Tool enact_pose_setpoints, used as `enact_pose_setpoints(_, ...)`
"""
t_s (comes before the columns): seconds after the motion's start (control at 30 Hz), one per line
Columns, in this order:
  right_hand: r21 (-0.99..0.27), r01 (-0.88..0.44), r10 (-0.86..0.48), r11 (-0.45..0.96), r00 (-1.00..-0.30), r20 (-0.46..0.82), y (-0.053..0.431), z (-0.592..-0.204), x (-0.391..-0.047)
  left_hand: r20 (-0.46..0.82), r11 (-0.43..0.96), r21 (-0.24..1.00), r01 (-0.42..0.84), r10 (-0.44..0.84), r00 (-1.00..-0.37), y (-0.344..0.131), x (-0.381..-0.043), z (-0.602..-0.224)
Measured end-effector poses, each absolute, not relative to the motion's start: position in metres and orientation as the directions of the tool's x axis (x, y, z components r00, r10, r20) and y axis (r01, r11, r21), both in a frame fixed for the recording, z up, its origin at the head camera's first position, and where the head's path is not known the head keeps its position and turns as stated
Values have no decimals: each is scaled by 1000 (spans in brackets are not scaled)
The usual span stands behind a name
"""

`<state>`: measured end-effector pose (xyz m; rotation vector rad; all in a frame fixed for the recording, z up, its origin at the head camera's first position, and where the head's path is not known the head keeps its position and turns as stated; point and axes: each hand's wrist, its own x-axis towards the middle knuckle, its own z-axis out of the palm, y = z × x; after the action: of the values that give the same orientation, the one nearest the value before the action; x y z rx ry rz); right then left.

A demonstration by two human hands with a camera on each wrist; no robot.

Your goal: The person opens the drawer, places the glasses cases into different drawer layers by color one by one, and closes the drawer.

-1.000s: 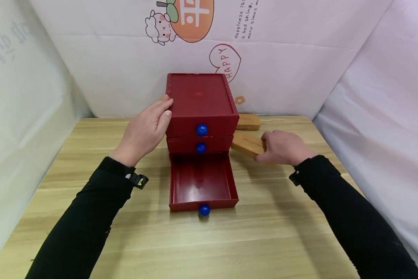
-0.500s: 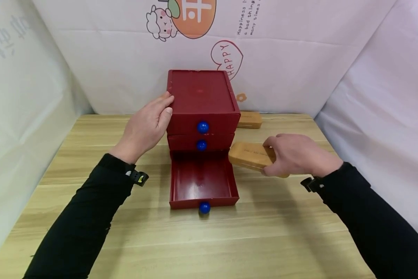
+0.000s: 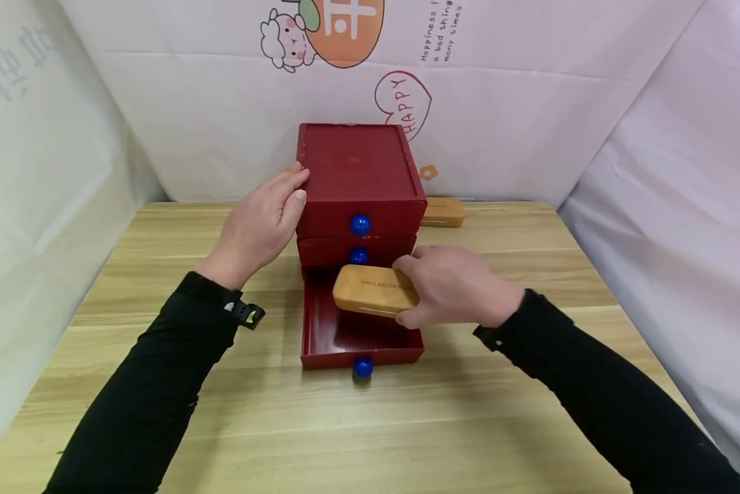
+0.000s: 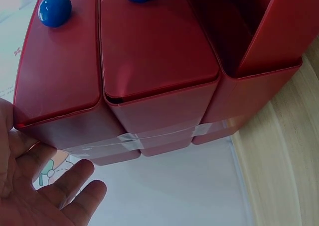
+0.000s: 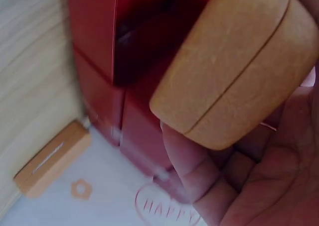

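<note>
My right hand [image 3: 452,285] grips one end of a tan glasses case [image 3: 370,291], thumb and fingers on opposite sides. The case has a seam along its side and hangs over the pulled-out bottom drawer [image 3: 326,361] of a dark red drawer box [image 3: 357,165]. In the right wrist view, the case [image 5: 234,71] slants beside the drawer opening. My left hand [image 3: 255,230] rests with extended fingers on the left side and top edge of the box. In the left wrist view, several fingers [image 4: 65,186] spread away from its side.
Another tan case [image 3: 445,213] lies behind the box on the right. Each drawer front carries a blue round knob [image 3: 362,368]. White printed cloth [image 3: 234,130] hangs behind the wooden table [image 3: 246,425] and along both sides. Clear tape [image 4: 164,135] runs across the box's side.
My right hand has lifted the glasses case from beside the box and carried it left over the open drawer. My left hand has stayed against the box.
</note>
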<state>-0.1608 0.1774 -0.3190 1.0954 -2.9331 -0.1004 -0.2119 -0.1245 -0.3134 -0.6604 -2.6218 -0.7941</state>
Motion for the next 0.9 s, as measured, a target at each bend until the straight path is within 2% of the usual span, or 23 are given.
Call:
enact_pose_setpoints(0.37, 165, -723, -734, 670, -679, 4, 138, -353, -167, 422, 740, 441, 507, 328, -845, -124, -211, -314)
enact_pose_setpoints(0.63, 184, -721, -731, 668, -682, -19, 131, -372, -169, 417, 740, 443, 505, 328, -847, -123, -211, -315)
enact_pose_setpoints(0.9, 202, -721, -740, 663, -672, 29, 130, -389, -178, 417, 742, 445, 501, 324, -849, -124, -211, -315)
